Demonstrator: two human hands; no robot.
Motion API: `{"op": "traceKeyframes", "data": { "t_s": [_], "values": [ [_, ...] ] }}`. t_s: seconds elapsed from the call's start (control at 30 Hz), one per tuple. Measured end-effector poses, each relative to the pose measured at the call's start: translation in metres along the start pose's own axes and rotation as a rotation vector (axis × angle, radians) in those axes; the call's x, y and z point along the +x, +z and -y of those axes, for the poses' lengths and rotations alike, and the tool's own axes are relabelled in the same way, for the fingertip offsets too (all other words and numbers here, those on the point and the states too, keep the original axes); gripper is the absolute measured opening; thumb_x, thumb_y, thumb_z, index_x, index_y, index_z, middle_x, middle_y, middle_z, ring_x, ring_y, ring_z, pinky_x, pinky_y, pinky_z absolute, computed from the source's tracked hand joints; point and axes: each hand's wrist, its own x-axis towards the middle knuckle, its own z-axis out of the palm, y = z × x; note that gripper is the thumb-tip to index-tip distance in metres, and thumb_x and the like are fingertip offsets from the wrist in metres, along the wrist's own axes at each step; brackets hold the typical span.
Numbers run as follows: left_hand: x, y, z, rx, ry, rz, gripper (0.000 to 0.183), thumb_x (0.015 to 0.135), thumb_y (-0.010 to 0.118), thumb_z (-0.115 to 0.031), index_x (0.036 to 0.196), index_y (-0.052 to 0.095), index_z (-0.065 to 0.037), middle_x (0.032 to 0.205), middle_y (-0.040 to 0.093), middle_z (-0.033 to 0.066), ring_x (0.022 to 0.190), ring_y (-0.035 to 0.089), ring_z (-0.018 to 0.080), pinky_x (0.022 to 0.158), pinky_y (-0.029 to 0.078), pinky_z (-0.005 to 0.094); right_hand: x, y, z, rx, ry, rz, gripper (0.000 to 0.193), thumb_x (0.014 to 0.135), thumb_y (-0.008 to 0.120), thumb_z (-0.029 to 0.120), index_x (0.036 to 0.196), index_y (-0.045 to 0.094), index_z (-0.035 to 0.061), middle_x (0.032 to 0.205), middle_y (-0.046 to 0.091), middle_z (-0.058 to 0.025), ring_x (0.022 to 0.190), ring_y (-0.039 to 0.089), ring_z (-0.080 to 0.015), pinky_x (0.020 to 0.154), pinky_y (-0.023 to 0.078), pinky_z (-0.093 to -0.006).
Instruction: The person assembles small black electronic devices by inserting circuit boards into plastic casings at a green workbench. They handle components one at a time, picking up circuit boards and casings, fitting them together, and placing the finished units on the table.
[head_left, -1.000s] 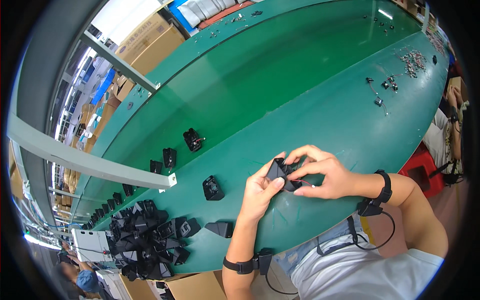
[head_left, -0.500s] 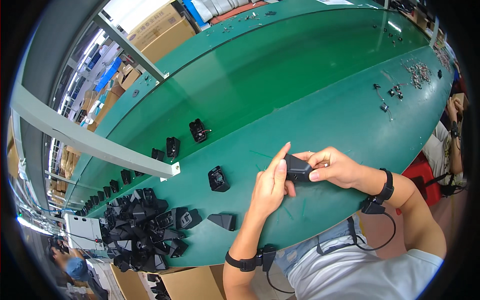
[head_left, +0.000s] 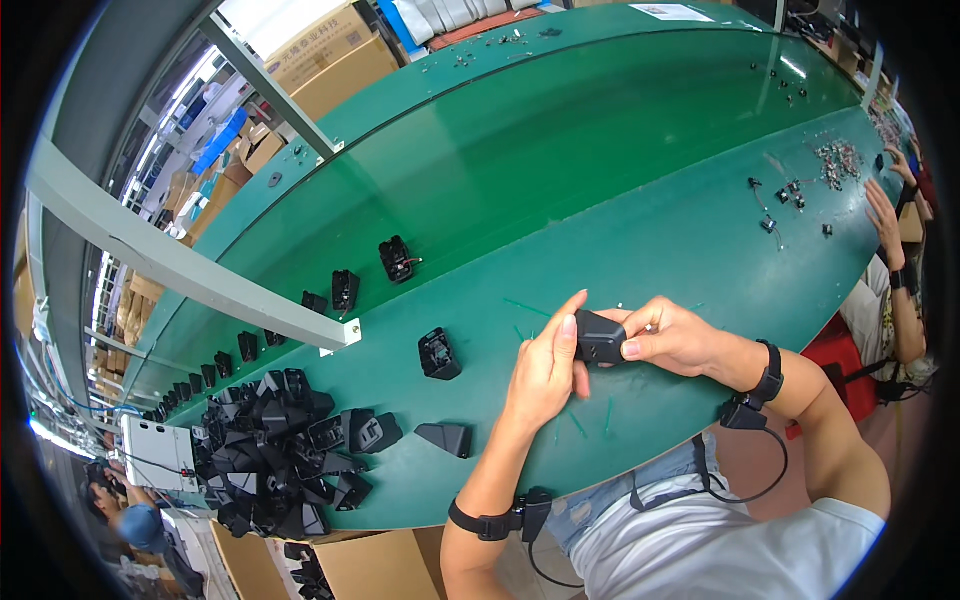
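Note:
A small black plastic housing is held just above the green table. My right hand grips it from the right with thumb and fingers. My left hand presses against its left side, fingers stretched upward. On the table to the left of my hands lie two loose black parts: one standing, and a wedge-shaped one nearer the front edge. Several thin green strips lie under my hands.
A heap of black housings fills the table's near left end. A row of black parts rides the darker green belt behind. Small metal pieces lie far right, by another person's hand. Cardboard boxes stand beyond.
The view has shifted, so my hands sit lower and further right in the picture. My left fingers have opened out flat against the housing, and the right hand has turned it.

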Motion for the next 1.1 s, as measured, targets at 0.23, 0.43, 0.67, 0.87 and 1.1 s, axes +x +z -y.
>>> {"op": "traceKeyframes", "data": {
  "t_s": [0.23, 0.43, 0.67, 0.87, 1.1],
  "values": [
    [-0.001, -0.001, -0.009, 0.081, 0.010, -0.094, 0.050, 0.107, 0.035, -0.037, 0.140, 0.051, -0.004, 0.050, 0.057, 0.0084, 0.047, 0.061, 0.0196, 0.056, 0.049, 0.0332, 0.003, -0.001, 0.002, -0.069, -0.031, 0.027, 0.018, 0.088, 0.073, 0.009, 0.096, 0.072, -0.0068, 0.143, 0.047, -0.0218, 0.121, 0.052, -0.0246, 0.104, 0.042, -0.0401],
    [-0.006, -0.056, -0.003, 0.828, 0.176, -0.811, 0.042, 0.089, 0.069, -0.034, 0.118, 0.062, -0.005, 0.079, 0.065, 0.0110, 0.075, 0.064, 0.0292, 0.070, 0.051, 0.0417, 0.043, 0.026, 0.043, -1.088, -0.485, 0.006, 0.027, 0.080, 0.078, 0.020, 0.101, 0.076, 0.0035, 0.141, 0.052, -0.0213, 0.125, 0.055, -0.0313, 0.103, 0.044, -0.0417],
    [-0.027, -0.081, -0.006, 1.125, -0.425, -0.584, 0.065, 0.073, 0.081, -0.047, 0.119, 0.061, -0.007, 0.119, 0.056, 0.0166, 0.113, 0.053, 0.0379, 0.092, 0.050, 0.0470, 0.205, 0.013, 0.042, -1.651, -0.536, -0.174, 0.027, 0.072, 0.082, 0.027, 0.092, 0.077, 0.0098, 0.134, 0.056, -0.0112, 0.114, 0.055, -0.0342, 0.100, 0.046, -0.0437],
    [-0.018, -0.082, 0.010, 1.020, -0.341, -0.477, 0.042, 0.080, 0.077, -0.018, 0.117, 0.063, -0.008, 0.123, 0.051, 0.0163, 0.107, 0.059, 0.0373, 0.089, 0.053, 0.0453, 0.233, -0.015, 0.035, -1.835, -0.322, -0.083, 0.043, 0.078, 0.076, 0.040, 0.111, 0.073, 0.0133, 0.146, 0.044, -0.0191, 0.129, 0.046, -0.0407, 0.106, 0.041, -0.0490],
    [-0.018, -0.056, -0.004, 0.733, 0.097, -0.501, 0.045, 0.075, 0.077, -0.008, 0.117, 0.062, -0.007, 0.115, 0.057, 0.0170, 0.104, 0.061, 0.0387, 0.089, 0.051, 0.0456, 0.093, 0.001, 0.089, -1.498, -0.295, 0.197, 0.031, 0.081, 0.072, 0.015, 0.111, 0.070, 0.0062, 0.105, 0.070, -0.0126, 0.088, 0.069, -0.0261, 0.076, 0.057, -0.0383]
  ]
}}
